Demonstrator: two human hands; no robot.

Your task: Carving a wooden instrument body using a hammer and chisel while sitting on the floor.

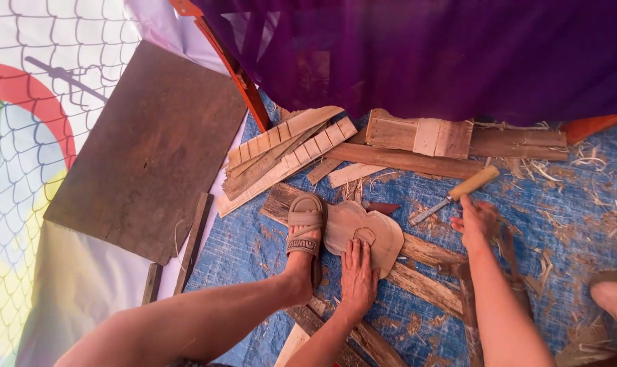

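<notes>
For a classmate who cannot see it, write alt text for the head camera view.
A left hand presses flat on a carved wooden piece on a blue mat, a sandalled foot bracing its edge. The right hand reaches toward a wooden-handled chisel, amid planks and shavings.

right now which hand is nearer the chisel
Right. The right hand is just below the chisel, fingers almost at its handle, not gripping it. The left hand lies flat on the carved wood piece, well to the chisel's left.
</notes>
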